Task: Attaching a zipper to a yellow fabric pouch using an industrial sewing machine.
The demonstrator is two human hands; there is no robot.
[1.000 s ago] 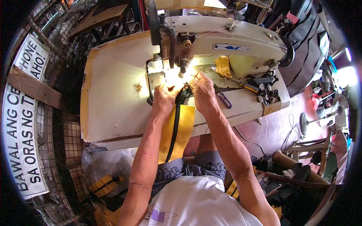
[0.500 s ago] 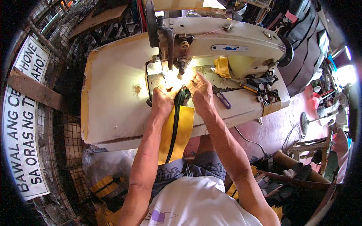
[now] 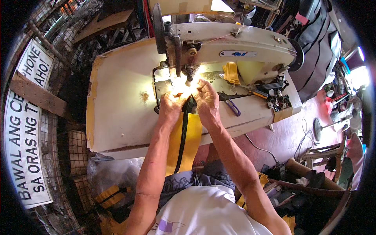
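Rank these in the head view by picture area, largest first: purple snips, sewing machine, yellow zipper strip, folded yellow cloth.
1. Sewing machine
2. Yellow zipper strip, visible part
3. Folded yellow cloth
4. Purple snips

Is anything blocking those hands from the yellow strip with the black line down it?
Nothing visible does: the left hand and right hand are at the dark upper end of the yellow strip, though glare hides their exact grip.

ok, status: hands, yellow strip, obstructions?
Left hand, right hand close together at sewing machine; grip lost in glare. Yellow strip trails lapward between forearms, with black band. Purple snips right, apart from hands.
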